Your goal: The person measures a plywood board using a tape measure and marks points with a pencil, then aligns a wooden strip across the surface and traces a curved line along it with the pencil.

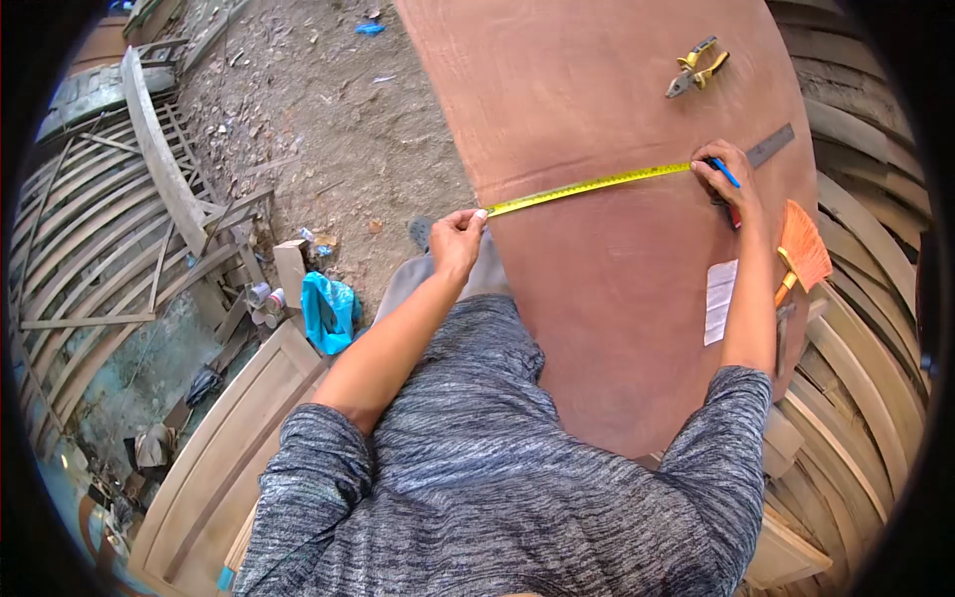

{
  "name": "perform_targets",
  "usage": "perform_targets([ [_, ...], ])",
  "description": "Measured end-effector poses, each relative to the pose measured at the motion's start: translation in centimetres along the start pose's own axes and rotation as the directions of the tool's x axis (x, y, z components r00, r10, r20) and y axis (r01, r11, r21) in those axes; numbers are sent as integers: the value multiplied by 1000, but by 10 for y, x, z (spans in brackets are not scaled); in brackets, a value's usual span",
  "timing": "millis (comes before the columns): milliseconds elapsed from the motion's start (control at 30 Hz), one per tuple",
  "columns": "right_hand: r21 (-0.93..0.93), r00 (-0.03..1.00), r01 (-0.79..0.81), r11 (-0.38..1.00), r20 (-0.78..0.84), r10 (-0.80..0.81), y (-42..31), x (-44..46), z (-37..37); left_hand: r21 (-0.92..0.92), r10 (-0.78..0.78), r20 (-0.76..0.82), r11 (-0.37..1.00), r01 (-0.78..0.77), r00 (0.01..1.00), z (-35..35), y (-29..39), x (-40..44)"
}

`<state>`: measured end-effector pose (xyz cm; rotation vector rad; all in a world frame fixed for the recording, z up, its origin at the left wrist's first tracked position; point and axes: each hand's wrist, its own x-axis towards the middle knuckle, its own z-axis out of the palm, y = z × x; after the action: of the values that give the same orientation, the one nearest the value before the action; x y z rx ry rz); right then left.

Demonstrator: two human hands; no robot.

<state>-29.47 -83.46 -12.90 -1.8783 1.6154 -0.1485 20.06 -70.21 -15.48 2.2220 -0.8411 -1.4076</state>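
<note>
A yellow tape measure (597,183) stretches across a reddish-brown board (617,289). At the board's left edge my left hand (459,241) pinches the end of the tape. My right hand (726,177) is closed at the tape's other end, near the board's right side, with a blue pencil (725,172) between its fingers; something red and black shows under that hand, mostly hidden. Just beyond it lies a grey metal ruler (771,145). Pliers with yellow handles (696,68) rest farther up on the board. A sheet of white paper (719,301) is beside my right forearm.
An orange brush (802,249) lies at the board's right edge. Curved wooden pieces (860,348) are stacked on the right. To the left are a blue plastic bag (330,311), a wooden panel (234,468), slatted frames (90,259) and littered dirt ground (328,129).
</note>
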Motion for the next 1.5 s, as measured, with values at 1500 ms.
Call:
perform_targets([
  [1500, -182, 982, -137, 974, -153, 109, 11, -4, -8, 40, 100, 42, 994, -102, 994, -8, 6, -1],
])
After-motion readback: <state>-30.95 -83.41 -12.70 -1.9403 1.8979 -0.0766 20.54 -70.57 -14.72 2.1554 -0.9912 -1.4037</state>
